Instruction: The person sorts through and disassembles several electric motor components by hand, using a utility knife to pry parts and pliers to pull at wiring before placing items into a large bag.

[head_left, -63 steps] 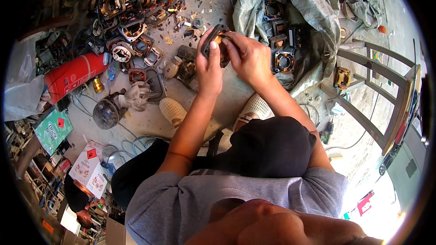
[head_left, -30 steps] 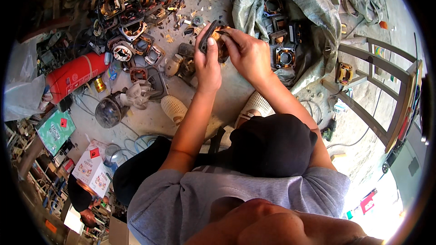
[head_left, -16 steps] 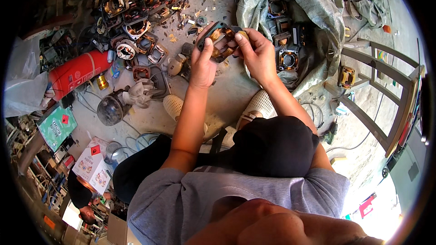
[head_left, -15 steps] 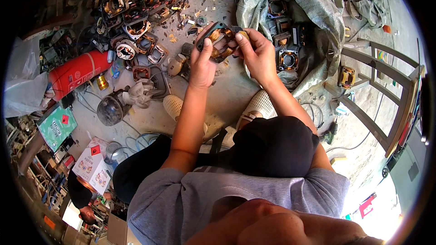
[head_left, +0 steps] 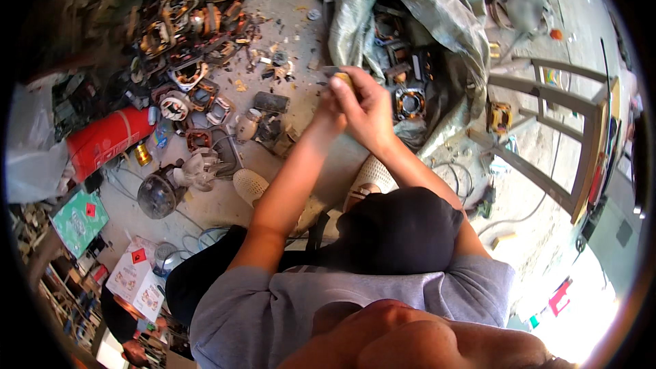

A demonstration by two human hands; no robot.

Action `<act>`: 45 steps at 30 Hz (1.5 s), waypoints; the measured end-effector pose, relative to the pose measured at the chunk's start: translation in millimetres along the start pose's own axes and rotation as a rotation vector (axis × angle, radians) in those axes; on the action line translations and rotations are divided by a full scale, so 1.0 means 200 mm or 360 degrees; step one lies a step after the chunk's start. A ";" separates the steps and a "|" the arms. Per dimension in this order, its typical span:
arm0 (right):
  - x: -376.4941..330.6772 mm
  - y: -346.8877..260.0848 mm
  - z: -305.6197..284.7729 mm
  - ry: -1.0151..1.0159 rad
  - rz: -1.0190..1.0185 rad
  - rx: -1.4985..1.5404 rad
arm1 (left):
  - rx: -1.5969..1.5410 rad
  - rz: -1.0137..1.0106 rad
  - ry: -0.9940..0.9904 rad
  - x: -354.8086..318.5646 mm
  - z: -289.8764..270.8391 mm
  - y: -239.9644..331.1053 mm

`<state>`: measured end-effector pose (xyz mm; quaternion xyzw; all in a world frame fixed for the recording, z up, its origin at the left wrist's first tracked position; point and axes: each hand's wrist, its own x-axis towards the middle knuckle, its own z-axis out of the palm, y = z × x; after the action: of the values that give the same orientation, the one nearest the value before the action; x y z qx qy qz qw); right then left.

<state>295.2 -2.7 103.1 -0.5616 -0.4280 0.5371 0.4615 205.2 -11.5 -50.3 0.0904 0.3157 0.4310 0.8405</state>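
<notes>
My right hand (head_left: pixel 369 111) is closed, its thumb and bent fingers pressed on a small yellow piece (head_left: pixel 344 80) whose kind I cannot make out. A thin greyish edge (head_left: pixel 329 70) shows just beyond the fingertips. My left hand (head_left: pixel 326 117) lies against the right one, blurred, with its fingers mostly hidden. Both hands are over the floor, left of an open woven sack (head_left: pixel 345 31). Inside the sack is a motor stator (head_left: pixel 410 103) with copper windings, among other dark parts.
A heap of old stators (head_left: pixel 205 20) spreads at the far left. Nearer are a red cylinder (head_left: pixel 113 142), a dark round motor housing (head_left: pixel 157 195) and a dark cylindrical part (head_left: pixel 271 101). A chair (head_left: pixel 547 99) lies at right. Another person (head_left: pixel 123 321) is at lower left.
My hands have come together and turned. The copper-wound stator seen between them earlier no longer shows; whether the hands hide it, I cannot tell. The whole view has shifted.
</notes>
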 end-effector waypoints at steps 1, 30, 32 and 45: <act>0.00 0.02 -0.02 0.0055 -0.0052 -0.0056 | 0.0152 0.0110 -0.0094 0.11 0.05 -0.05; 0.01 -0.01 -0.08 -0.0132 0.0213 0.0293 | 0.3796 0.1315 0.1502 0.55 -0.05 1.48; 0.01 -0.02 -0.08 -0.0122 0.0231 0.0291 | 0.3780 0.1413 0.1389 0.49 -0.08 1.46; 0.03 0.00 -0.09 -0.0114 0.0283 0.0380 | 0.0234 0.0430 0.0361 -0.06 0.06 0.96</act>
<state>313.3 2.7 100.9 -0.5187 -0.3259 0.6426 0.4601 79.3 98.9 46.0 0.1441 0.4241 0.5232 0.7251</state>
